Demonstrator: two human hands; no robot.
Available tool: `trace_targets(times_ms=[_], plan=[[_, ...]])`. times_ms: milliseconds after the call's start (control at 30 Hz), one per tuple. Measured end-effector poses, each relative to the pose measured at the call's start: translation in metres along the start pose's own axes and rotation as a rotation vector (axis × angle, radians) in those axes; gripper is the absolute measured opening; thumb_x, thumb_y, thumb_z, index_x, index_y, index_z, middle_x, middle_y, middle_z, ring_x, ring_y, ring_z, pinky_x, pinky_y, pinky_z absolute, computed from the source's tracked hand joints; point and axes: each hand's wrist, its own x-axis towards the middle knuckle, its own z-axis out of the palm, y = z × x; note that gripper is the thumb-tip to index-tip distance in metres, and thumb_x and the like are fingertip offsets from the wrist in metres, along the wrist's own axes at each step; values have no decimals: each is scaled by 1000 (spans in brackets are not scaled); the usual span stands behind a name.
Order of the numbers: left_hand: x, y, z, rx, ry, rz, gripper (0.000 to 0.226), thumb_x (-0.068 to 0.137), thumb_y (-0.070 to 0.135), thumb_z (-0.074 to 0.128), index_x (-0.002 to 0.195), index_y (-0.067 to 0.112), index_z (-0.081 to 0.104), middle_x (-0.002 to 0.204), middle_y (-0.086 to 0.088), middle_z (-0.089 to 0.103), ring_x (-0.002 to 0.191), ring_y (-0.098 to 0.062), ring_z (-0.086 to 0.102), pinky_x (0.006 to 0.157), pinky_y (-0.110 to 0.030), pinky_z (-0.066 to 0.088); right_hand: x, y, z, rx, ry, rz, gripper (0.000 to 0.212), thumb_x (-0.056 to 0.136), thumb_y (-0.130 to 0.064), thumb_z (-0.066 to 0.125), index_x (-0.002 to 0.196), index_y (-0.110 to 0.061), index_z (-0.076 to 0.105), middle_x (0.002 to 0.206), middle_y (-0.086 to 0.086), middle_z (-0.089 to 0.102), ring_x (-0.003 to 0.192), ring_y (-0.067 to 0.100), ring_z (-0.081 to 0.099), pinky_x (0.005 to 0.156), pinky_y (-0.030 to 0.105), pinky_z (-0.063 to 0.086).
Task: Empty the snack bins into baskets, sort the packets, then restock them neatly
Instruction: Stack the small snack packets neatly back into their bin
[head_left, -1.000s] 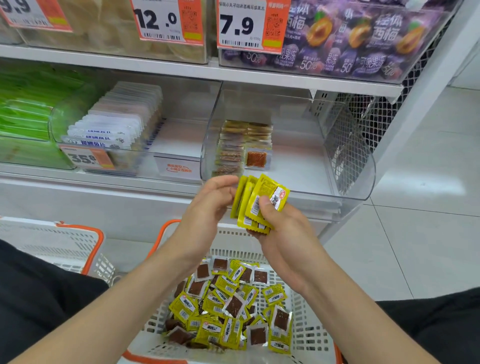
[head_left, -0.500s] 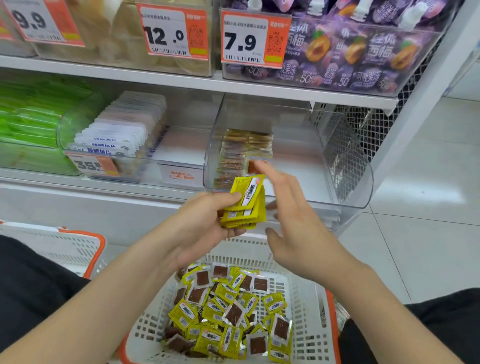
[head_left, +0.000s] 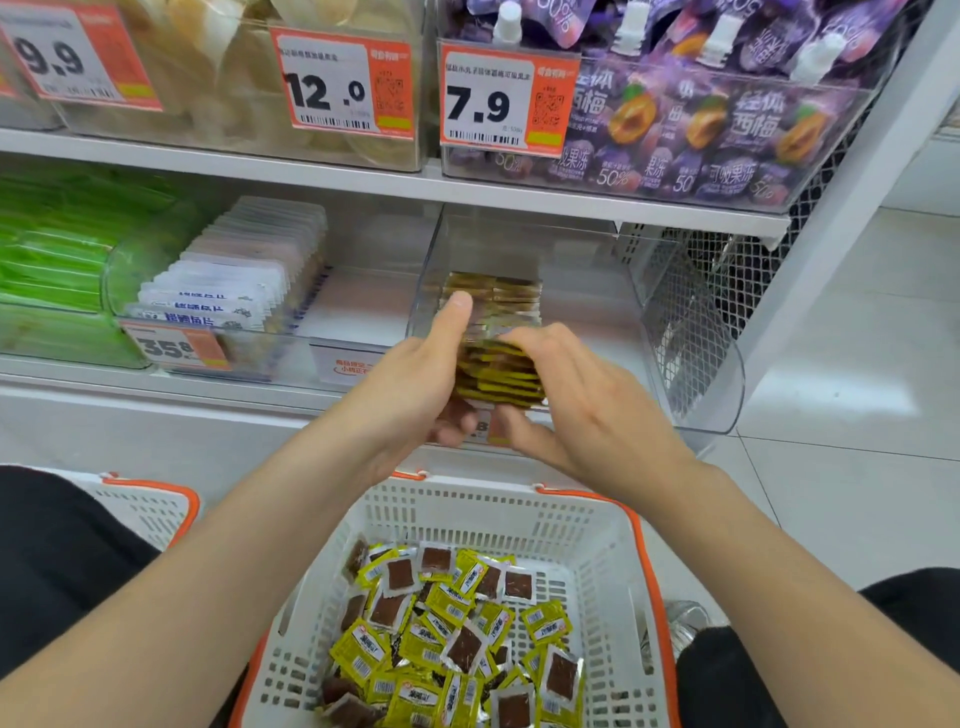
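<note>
A stack of yellow snack packets (head_left: 498, 376) is pressed between my two hands inside the front of a clear plastic bin (head_left: 696, 332) on the lower shelf. My left hand (head_left: 415, 384) holds its left side, thumb raised. My right hand (head_left: 576, 400) covers its right side and top. Behind the stack a neat row of the same packets (head_left: 498, 293) stands in the bin. Below my arms a white basket with orange handles (head_left: 498, 509) holds several loose yellow and brown packets (head_left: 452, 634).
A neighbouring clear bin holds white packets (head_left: 228, 280), and green packets (head_left: 57, 249) lie further left. Purple pouches (head_left: 717, 130) and price tags fill the upper shelf. A second white basket (head_left: 150, 509) sits at the left. White tiled floor (head_left: 841, 374) lies to the right.
The yellow stack passed from my right hand to my left, then both hands carried it forward and up into the clear bin. The camera came closer to the shelf.
</note>
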Motion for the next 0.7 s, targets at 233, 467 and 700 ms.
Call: trace_targets(times_ms=[233, 467, 700], plan=[[31, -48, 8, 1178, 264, 788, 29, 105, 32, 39, 105, 14, 62, 99, -6, 61, 96, -28, 53, 83, -47, 49, 23, 80, 19, 119, -394, 452, 49, 101, -40, 61, 136, -15, 36, 96, -2, 59, 80, 19, 58, 68, 40, 41], [43, -71, 23, 1401, 197, 600, 65, 104, 55, 15, 111, 22, 71, 117, -3, 69, 107, -28, 63, 92, -44, 48, 42, 101, 73, 202, -664, 479, 54, 102, -35, 64, 144, -15, 37, 138, 15, 59, 123, 31, 57, 92, 33, 42], [44, -78, 23, 1333, 268, 657, 54, 105, 52, 27, 98, 22, 72, 102, 0, 69, 89, -26, 62, 70, -40, 48, 53, 91, 92, 187, -428, 855, 61, 95, -29, 75, 134, -4, 34, 131, 22, 50, 117, 39, 56, 82, 33, 39]])
